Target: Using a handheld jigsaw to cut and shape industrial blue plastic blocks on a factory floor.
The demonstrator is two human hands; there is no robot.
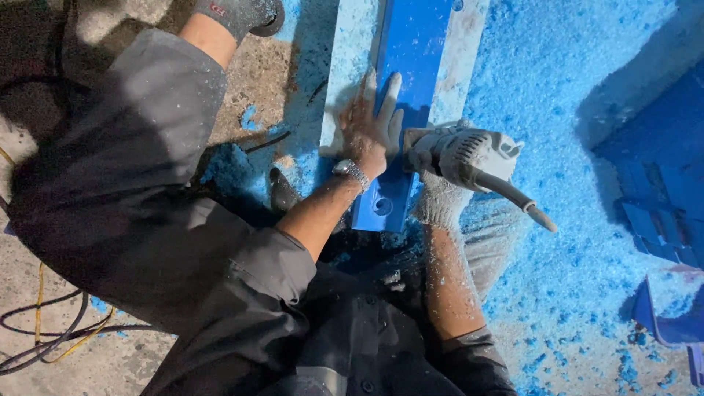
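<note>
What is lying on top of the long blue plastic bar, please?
The bare left hand lies flat on the blue bar, beside a grey power tool gripped by the gloved right hand. Where the tool's cutter meets the bar is covered.

Left hand [370, 125] flat, right hand [440, 202] clenched.

Dark grey sleeves [279, 264], wristwatch [350, 170], knit glove [440, 202]

Power tool [466, 155] right of plank [411, 66], on shavings [557, 110].
</note>
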